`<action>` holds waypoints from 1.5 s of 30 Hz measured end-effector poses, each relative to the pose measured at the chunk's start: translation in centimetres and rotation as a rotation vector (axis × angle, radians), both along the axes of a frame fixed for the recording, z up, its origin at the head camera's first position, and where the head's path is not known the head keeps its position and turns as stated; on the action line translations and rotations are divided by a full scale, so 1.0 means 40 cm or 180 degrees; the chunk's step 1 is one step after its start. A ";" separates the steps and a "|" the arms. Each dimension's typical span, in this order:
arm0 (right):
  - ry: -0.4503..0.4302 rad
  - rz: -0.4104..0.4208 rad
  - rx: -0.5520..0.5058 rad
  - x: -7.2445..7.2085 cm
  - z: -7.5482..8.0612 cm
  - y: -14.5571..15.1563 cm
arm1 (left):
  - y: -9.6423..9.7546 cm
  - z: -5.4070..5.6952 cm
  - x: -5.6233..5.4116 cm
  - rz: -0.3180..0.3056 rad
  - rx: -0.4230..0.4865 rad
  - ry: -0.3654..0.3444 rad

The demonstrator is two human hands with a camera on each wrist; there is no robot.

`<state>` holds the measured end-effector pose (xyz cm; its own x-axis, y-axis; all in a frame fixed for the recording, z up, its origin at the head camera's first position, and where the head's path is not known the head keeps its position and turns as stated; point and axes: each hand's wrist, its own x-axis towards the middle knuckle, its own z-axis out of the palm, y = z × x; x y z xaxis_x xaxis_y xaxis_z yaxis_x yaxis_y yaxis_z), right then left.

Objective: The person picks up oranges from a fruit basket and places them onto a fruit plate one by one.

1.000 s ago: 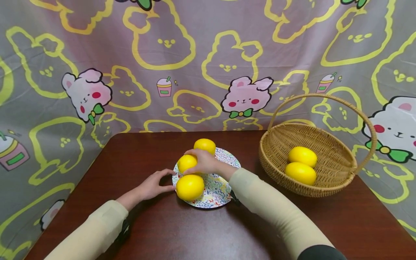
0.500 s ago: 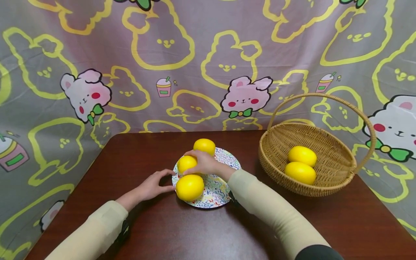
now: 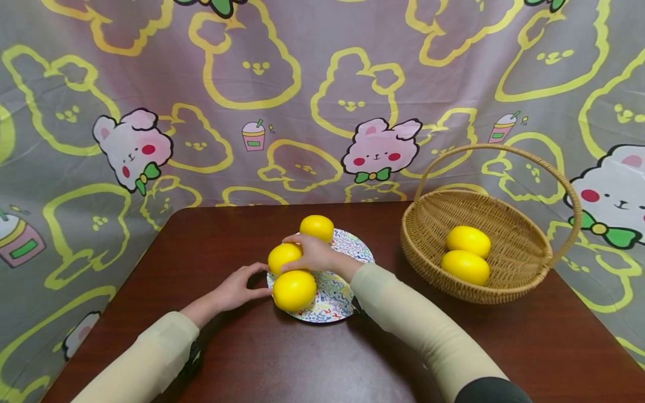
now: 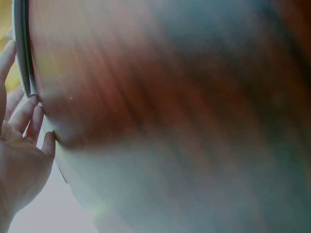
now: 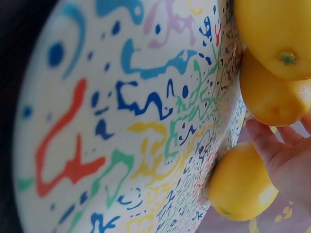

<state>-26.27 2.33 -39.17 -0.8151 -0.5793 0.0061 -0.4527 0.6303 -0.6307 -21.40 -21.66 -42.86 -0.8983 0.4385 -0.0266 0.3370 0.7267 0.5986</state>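
In the head view my right hand (image 3: pixel 316 254) reaches over a white plate with a colourful squiggle pattern (image 3: pixel 347 244). Its thumb and fingers grip the middle lemon (image 3: pixel 284 257), which sits at the plate's left side. A nearer lemon (image 3: pixel 294 291) lies in front of that hand, and a farther lemon (image 3: pixel 317 227) lies behind it. From the right wrist, the held lemon (image 5: pixel 272 97) appears between the other two, with fingers against its side. My left hand (image 3: pixel 237 288) is at the plate's left rim, its fingertips touching the edge (image 4: pixel 22 48), thumb and fingers apart.
On the right of the dark wooden table (image 3: pixel 302 364) stands a wicker basket (image 3: pixel 428 252) with a tall handle. Two more lemons (image 3: pixel 466 267) rest inside it. A cartoon-print curtain (image 3: pixel 302 73) hangs behind the table.
My right hand has shifted slightly left, and the middle lemon has moved left with it toward the plate's rim. The left hand and the other lemons look unmoved.
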 end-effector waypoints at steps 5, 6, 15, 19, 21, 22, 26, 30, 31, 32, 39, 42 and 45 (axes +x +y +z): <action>-0.0062 -0.0025 -0.0047 0.003 0.003 0.004 | 0.000 0.000 -0.002 0.0010 0.0008 -0.0021; -0.0065 -0.0019 -0.0064 0.002 0.003 0.005 | 0.000 -0.001 -0.002 0.0018 0.0010 -0.0031; -0.0062 0.0017 -0.0113 0.001 0.001 0.010 | -0.003 -0.004 0.002 0.0014 0.0043 -0.0019; -0.0103 0.0006 -0.0157 -0.001 -0.003 0.010 | -0.004 -0.005 0.002 0.0025 0.0062 -0.0057; -0.0155 0.0003 -0.0215 -0.002 -0.003 0.011 | -0.004 -0.005 0.001 0.0024 0.0071 -0.0058; -0.0186 -0.0002 -0.0243 -0.003 -0.001 0.012 | -0.004 -0.004 0.001 0.0021 0.0076 -0.0060; -0.0267 0.0004 -0.0334 -0.001 0.010 0.015 | -0.004 -0.002 0.002 0.0011 0.0080 -0.0050; -0.0269 0.0012 -0.0390 -0.001 0.026 0.019 | -0.006 -0.003 0.001 0.0003 0.0077 -0.0030; -0.0254 0.0016 -0.0408 0.000 0.032 0.021 | -0.006 -0.004 0.001 0.0008 0.0078 -0.0029; -0.0229 0.0019 -0.0417 0.001 0.038 0.024 | -0.006 -0.004 0.001 -0.0010 0.0069 -0.0005; -0.0153 -0.0004 -0.0536 0.013 0.096 0.050 | -0.005 -0.003 0.002 0.0004 0.0060 0.0008; -0.0077 -0.0020 -0.0539 0.019 0.119 0.063 | -0.006 -0.002 0.002 -0.0005 0.0055 0.0014; 0.0012 0.0000 -0.0550 0.025 0.141 0.073 | -0.005 -0.001 0.003 0.0003 0.0060 0.0009</action>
<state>-25.28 5.25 -33.52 -0.8148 -0.5694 0.1088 -0.4554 0.5126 -0.7280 -21.28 -21.88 -42.89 -0.8989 0.4379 -0.0157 0.3380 0.7157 0.6112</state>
